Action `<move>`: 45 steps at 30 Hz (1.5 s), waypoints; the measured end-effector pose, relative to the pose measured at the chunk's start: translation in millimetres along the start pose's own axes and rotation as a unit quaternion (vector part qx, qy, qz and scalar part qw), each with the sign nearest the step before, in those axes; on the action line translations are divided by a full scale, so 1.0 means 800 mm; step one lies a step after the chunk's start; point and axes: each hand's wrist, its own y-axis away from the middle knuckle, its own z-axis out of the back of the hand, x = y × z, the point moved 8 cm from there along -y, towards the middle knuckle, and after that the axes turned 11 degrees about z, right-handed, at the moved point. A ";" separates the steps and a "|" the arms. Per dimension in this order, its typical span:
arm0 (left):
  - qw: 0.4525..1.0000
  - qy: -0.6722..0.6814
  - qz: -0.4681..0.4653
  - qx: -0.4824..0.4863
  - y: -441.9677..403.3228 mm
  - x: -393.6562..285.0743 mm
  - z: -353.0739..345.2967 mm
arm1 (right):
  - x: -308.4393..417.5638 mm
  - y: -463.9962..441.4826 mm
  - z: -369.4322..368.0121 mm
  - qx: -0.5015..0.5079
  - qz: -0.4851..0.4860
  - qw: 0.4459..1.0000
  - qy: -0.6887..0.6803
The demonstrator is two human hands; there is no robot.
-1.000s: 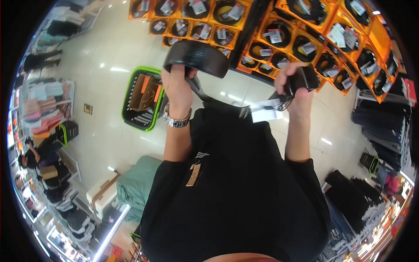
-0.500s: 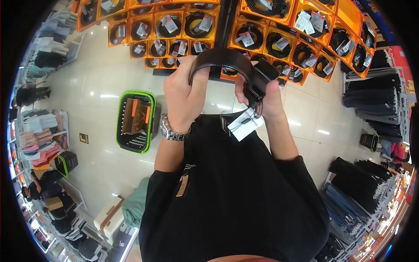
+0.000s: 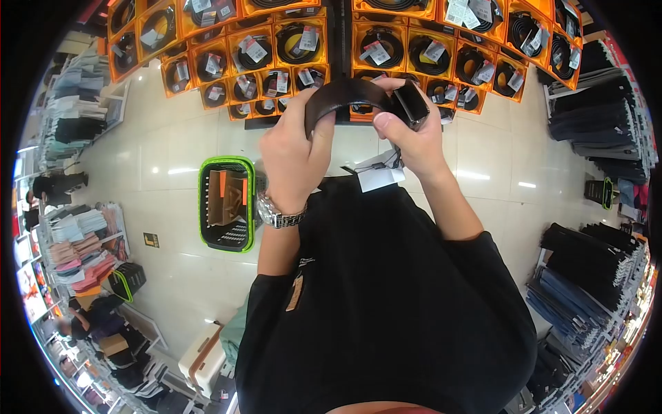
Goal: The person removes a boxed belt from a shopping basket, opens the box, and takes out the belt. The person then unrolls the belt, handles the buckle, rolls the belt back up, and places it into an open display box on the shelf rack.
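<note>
The left hand [image 3: 296, 155] holds one end of the belt [image 3: 348, 98], thumb inside the curve and fingers at the outer side. The right hand [image 3: 416, 141] grips the buckle end, with its thumb on the strap next to the buckle [image 3: 412, 105]. Both hands are closed on the belt, which arches between them. The white tag [image 3: 380, 175] hangs by a dark cord just below the right hand, in front of the black shirt [image 3: 386, 290].

The watch [image 3: 276, 214] is on the left wrist. The basket [image 3: 203, 200], with a green rim, is on the floor [image 3: 165, 283] to the left of the left hand; it contains a brown bag [image 3: 224, 207]. Beyond both hands, orange trays [image 3: 407, 41] hold coiled belts [image 3: 395, 50] with labels. Dark trousers [image 3: 583, 262] are on racks well to the right of the right hand.
</note>
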 end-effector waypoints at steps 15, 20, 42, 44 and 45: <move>0.989 0.081 -0.079 0.093 0.000 -0.012 -0.002 | 0.000 -0.006 -0.006 0.152 0.030 0.978 0.139; 0.983 0.172 -0.048 0.043 0.003 -0.002 0.014 | -0.013 -0.004 0.003 0.150 -0.005 0.986 0.067; 0.991 -0.034 -0.090 0.094 -0.002 -0.011 0.011 | 0.017 -0.001 -0.025 0.176 0.169 0.882 0.402; 0.989 -0.039 -0.117 0.080 -0.001 -0.013 0.012 | 0.020 0.000 -0.028 0.190 0.174 0.861 0.439; 0.989 -0.039 -0.117 0.080 0.000 -0.015 0.012 | 0.020 0.000 -0.028 0.190 0.175 0.861 0.439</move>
